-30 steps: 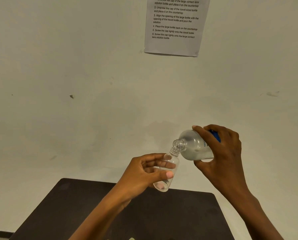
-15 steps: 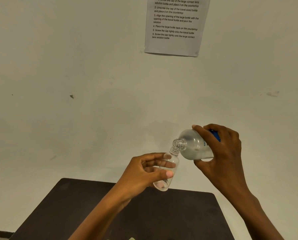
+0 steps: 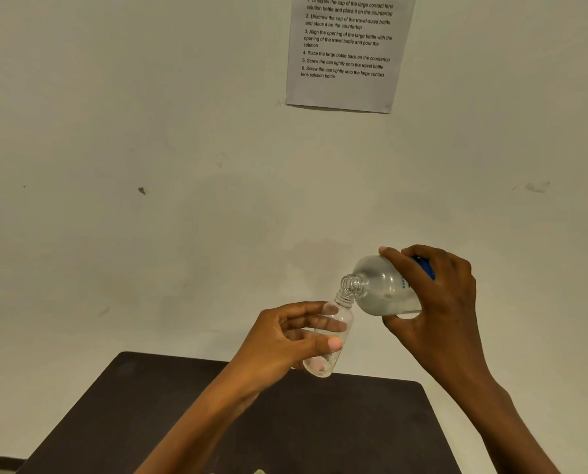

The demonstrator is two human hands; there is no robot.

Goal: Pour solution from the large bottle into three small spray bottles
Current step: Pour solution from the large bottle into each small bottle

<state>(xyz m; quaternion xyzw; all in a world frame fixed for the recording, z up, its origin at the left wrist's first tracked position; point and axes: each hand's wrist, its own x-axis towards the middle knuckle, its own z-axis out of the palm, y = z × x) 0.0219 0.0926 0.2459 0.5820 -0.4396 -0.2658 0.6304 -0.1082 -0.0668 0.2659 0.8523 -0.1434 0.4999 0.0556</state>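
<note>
The pour into a small bottle is under way, and by my reading the task is in its early or middle part.

The left hand (image 3: 285, 340), in the lower centre of the frame, grasps the small bottle (image 3: 340, 314). Its thumb lies across the front and its fingers curl behind the clear wall. The bottle is uncapped and leans slightly, held in the air above the far edge of the dark tabletop (image 3: 149, 422).

The right hand (image 3: 436, 313), just right of centre, wraps around the large bottle (image 3: 384, 289) and tips it close to level. Its open threaded neck sits right at the small bottle's mouth; whether the two rims touch I cannot tell. Liquid pools along the lower side of the large bottle. No stream can be made out.

The small bottle looks nearly empty, with at most a little liquid at its base, so this fill seems barely begun.

The other two spray bottles and all the caps are out of view. How many are already filled cannot be judged.

What is left, at least, is to finish this fill, set the large bottle down and cap the bottles.

A sheet of printed steps (image 3: 347, 53) hangs on the wall at the upper right.
</note>
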